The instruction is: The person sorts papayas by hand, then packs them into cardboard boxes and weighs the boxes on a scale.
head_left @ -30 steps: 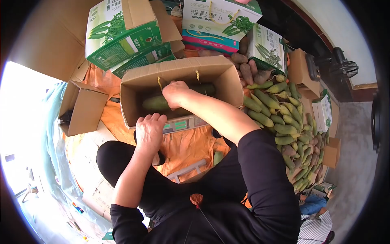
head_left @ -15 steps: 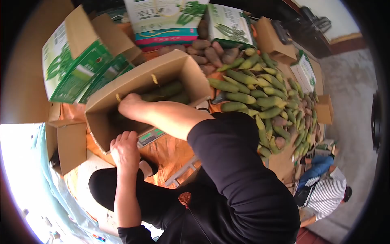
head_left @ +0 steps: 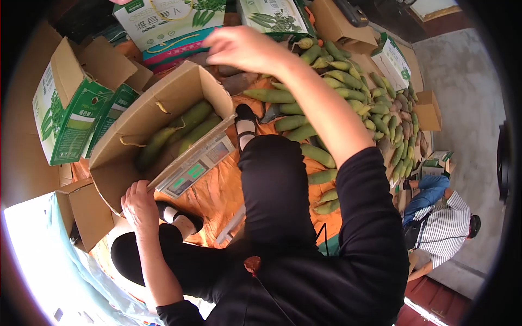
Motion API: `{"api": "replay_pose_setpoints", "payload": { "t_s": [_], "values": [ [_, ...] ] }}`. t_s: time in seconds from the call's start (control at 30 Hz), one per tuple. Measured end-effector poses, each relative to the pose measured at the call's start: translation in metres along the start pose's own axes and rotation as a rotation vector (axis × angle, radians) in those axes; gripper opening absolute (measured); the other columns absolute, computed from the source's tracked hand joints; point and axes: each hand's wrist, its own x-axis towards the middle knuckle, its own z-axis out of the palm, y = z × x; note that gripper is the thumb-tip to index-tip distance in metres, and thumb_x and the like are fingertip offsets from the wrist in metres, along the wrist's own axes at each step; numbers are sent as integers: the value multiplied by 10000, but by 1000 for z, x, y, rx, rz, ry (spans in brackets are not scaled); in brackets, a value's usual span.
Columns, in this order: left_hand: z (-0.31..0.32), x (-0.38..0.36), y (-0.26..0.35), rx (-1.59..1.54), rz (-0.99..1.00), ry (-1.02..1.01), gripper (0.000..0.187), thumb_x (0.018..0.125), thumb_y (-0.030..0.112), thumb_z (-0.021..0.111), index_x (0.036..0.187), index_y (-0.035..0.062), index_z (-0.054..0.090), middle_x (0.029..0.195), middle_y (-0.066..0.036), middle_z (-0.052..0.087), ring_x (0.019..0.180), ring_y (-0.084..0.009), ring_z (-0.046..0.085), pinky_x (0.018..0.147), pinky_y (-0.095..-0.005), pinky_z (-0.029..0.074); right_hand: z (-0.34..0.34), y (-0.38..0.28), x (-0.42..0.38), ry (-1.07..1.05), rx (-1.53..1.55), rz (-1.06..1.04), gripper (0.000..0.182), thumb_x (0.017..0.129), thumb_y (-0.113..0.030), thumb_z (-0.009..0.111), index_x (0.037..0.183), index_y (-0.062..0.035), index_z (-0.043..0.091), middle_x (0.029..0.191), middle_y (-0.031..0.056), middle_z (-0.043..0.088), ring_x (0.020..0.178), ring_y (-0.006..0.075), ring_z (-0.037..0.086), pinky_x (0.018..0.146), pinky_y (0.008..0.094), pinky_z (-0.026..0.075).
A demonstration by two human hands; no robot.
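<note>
My left hand (head_left: 140, 211) holds the near edge of an open cardboard box (head_left: 120, 122), fingers over its rim. Inside lie several long green radishes (head_left: 190, 120), two of them side by side, and rope handles hang on the box's inner wall. The box sits on a weighing scale (head_left: 197, 169) whose lit green displays face me. My right hand (head_left: 239, 49) is raised past the box's far right corner, fingers partly spread and nothing seen in them. It hovers over reddish-brown roots (head_left: 236, 82), near a printed carton (head_left: 168, 22).
A big pile of green radishes (head_left: 348, 92) spreads to the right. Green-and-white cartons (head_left: 65, 103) stand at the left, another (head_left: 277, 16) at the back. Orange sheeting (head_left: 215, 204) covers the floor under my feet. A person in a striped shirt (head_left: 443, 233) is at the lower right.
My right hand has come out of the box and swung up and to the right, away from it. More radishes inside now show. My left hand stays at the box's edge.
</note>
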Motion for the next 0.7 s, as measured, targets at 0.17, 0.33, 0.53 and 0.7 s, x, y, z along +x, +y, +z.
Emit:
{"api": "replay_pose_setpoints", "payload": {
  "t_s": [0.17, 0.33, 0.53, 0.7],
  "values": [
    [-1, -3, -2, -78, -17, -38, 320, 748, 92, 702, 1057, 81, 617, 946, -96, 640, 947, -300, 593, 857, -418, 432, -20, 154, -107, 122, -390, 463, 309, 770, -170, 694, 1040, -49, 605, 931, 151, 658, 882, 311, 635, 769, 394, 494],
    [-8, -4, 1, -107, 18, 16, 441, 705, 122, 751, 1124, 85, 618, 951, -89, 639, 963, -306, 583, 927, -418, 411, 37, 253, -217, -172, -727, 811, 269, 772, -87, 622, 1041, -88, 611, 1088, 140, 608, 1073, 347, 550, 847, 453, 489],
    [-16, -4, 1, -112, 62, 60, 425, 665, 141, 746, 1066, 59, 631, 960, -95, 635, 970, -296, 565, 957, -425, 374, 79, 282, -274, -264, -840, 843, 467, 796, -55, 575, 1252, -128, 505, 1323, 68, 483, 1288, 273, 411, 957, 487, 440],
    [-21, -3, 5, -82, 44, 87, 333, 671, 181, 763, 959, 45, 667, 904, -94, 631, 967, -268, 589, 1027, -475, 339, 89, 296, -290, -305, -858, 865, 505, 805, -82, 586, 1291, -152, 470, 1361, 37, 429, 1308, 264, 381, 951, 513, 440]
  ]
}}
